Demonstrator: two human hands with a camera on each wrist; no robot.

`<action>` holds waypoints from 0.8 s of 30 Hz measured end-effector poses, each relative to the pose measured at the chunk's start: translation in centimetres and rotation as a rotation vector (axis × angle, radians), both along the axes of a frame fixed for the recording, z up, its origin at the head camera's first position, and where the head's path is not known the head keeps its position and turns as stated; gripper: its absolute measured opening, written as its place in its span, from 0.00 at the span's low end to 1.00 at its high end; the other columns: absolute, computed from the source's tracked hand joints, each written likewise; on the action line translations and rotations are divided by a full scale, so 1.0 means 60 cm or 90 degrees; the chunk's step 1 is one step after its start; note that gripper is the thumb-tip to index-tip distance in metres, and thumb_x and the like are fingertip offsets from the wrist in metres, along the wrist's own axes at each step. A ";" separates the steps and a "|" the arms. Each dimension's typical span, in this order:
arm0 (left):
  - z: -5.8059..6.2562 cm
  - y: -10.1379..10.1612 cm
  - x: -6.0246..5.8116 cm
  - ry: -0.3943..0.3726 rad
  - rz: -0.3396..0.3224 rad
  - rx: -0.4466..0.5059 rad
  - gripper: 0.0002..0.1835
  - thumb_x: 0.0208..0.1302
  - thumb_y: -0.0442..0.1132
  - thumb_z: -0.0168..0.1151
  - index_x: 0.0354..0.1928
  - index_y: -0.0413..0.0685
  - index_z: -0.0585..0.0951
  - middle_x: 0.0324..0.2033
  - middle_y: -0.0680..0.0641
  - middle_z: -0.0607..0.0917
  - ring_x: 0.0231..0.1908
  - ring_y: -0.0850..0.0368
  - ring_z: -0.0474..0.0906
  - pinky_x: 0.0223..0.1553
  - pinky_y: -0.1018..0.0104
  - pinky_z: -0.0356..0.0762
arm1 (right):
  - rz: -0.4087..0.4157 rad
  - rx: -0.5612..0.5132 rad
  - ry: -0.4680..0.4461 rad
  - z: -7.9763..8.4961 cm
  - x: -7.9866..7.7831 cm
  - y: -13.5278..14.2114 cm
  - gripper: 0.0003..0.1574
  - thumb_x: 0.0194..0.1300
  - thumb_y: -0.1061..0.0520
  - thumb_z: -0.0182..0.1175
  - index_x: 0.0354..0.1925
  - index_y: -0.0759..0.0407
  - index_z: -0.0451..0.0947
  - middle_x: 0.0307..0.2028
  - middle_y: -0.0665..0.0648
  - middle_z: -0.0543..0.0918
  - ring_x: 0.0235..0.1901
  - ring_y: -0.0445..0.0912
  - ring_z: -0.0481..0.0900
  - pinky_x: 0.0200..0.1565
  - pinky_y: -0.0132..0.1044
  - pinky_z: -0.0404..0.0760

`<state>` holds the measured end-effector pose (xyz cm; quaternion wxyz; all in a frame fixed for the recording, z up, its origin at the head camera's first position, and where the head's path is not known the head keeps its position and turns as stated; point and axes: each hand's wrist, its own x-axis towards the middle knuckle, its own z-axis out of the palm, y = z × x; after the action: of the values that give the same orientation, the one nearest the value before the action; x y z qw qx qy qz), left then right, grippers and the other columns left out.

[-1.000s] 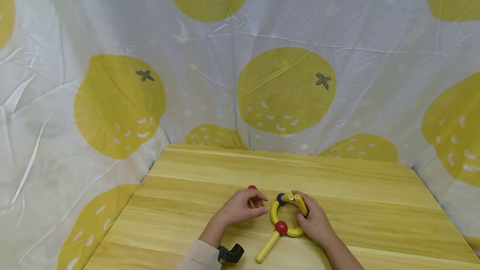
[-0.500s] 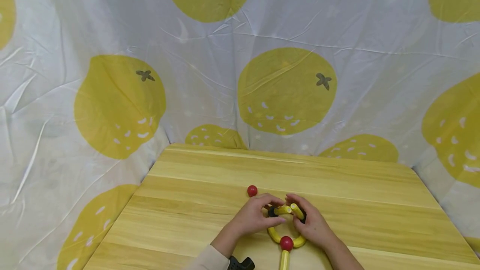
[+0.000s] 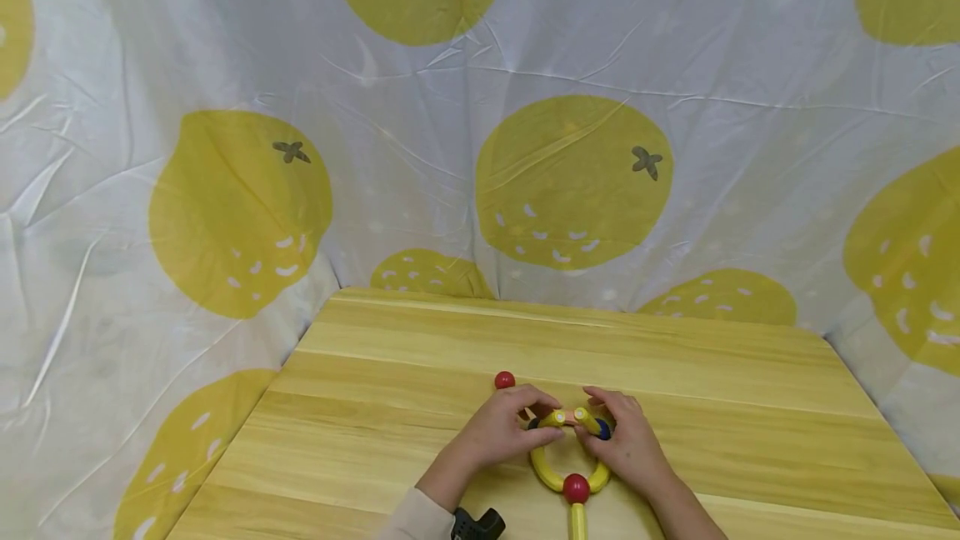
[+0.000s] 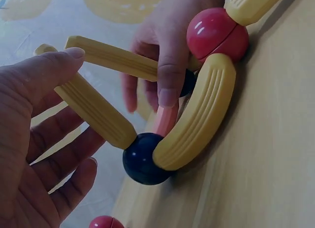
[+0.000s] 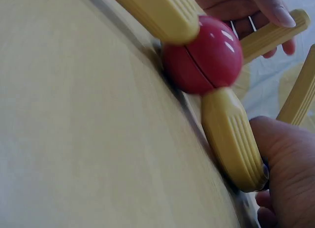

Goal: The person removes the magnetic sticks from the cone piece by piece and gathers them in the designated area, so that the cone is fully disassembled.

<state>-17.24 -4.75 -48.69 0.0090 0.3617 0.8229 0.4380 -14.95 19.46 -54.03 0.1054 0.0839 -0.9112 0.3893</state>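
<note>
A ball-and-rod construction toy lies on the table between both hands. Two curved yellow rods [image 4: 202,114] meet at a red ball [image 3: 576,488], from which a straight yellow rod [image 3: 577,523] points toward the near edge. A pink rod [image 4: 165,120] runs along the far side between two dark blue balls [image 4: 146,159]. From each blue ball a yellow rod slants upward, their free ends apart. My left hand [image 3: 501,432] pinches the left slanting rod [image 4: 96,110] between thumb and fingers. My right hand [image 3: 632,447] grips around the right blue ball [image 3: 603,429], partly hiding it.
A loose red ball [image 3: 505,379] sits on the wooden table [image 3: 360,407] just beyond my left hand. Behind the table hangs a pale curtain [image 3: 420,173] printed with yellow fruit. A black device [image 3: 478,524] is strapped at my left wrist.
My left hand has moved right and taken hold of the left slanting rod. The toy has turned, so its straight rod now points toward me. The loose red ball is less covered.
</note>
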 end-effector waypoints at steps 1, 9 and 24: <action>0.001 -0.002 -0.001 -0.004 0.002 0.001 0.13 0.65 0.50 0.71 0.50 0.59 0.85 0.42 0.56 0.88 0.43 0.69 0.81 0.43 0.72 0.81 | -0.014 -0.002 -0.010 0.001 -0.001 0.000 0.40 0.53 0.52 0.80 0.63 0.50 0.78 0.48 0.46 0.83 0.49 0.42 0.78 0.51 0.41 0.80; 0.006 -0.020 -0.010 -0.031 0.013 0.007 0.11 0.66 0.48 0.71 0.47 0.57 0.85 0.42 0.55 0.88 0.43 0.67 0.83 0.47 0.68 0.82 | -0.036 -0.043 -0.058 0.010 -0.003 -0.002 0.35 0.54 0.49 0.80 0.59 0.51 0.81 0.44 0.47 0.83 0.40 0.38 0.77 0.43 0.30 0.78; 0.006 -0.063 -0.025 -0.076 0.008 -0.024 0.13 0.67 0.43 0.67 0.50 0.47 0.85 0.41 0.54 0.85 0.39 0.67 0.76 0.46 0.68 0.81 | -0.058 -0.044 -0.045 0.009 -0.002 -0.004 0.30 0.54 0.52 0.79 0.55 0.52 0.83 0.42 0.47 0.84 0.41 0.39 0.79 0.44 0.30 0.79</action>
<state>-18.74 -8.53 -48.36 0.0619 0.3299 0.8310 0.4435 -15.08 19.25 -53.46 0.0934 0.0248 -0.9033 0.4181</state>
